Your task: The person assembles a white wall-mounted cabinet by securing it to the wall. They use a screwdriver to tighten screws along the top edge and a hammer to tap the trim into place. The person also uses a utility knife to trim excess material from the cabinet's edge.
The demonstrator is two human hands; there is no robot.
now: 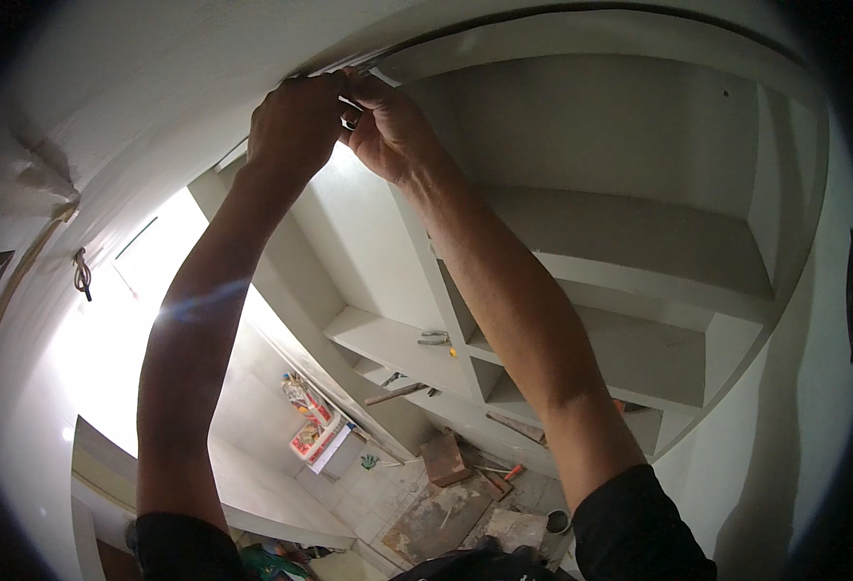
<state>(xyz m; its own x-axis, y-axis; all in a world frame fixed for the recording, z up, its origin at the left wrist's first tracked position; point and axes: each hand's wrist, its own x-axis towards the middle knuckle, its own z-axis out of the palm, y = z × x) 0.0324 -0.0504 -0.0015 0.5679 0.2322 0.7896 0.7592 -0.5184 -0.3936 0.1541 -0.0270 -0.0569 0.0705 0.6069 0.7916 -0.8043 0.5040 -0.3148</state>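
Both arms reach up to the top front edge of a pale built-in shelf unit (572, 263), where it meets the ceiling. My left hand (296, 121) is closed, its back toward me and its fingertips hidden. Beside it, my right hand (388, 131) has its fingers curled in a pinch, close against the left one. A small ring-shaped glint (351, 119) shows at the right hand's fingers. Whatever the fingers grip at the ceiling edge is too small and covered to name.
Pliers (434, 338) and a hammer-like tool (395, 394) lie on lower shelves. Far below, the floor holds a stained board (436, 518), a brown box (444, 458) and a bucket (557, 523). A looped cable (82, 274) hangs at left, near a glaring bright area.
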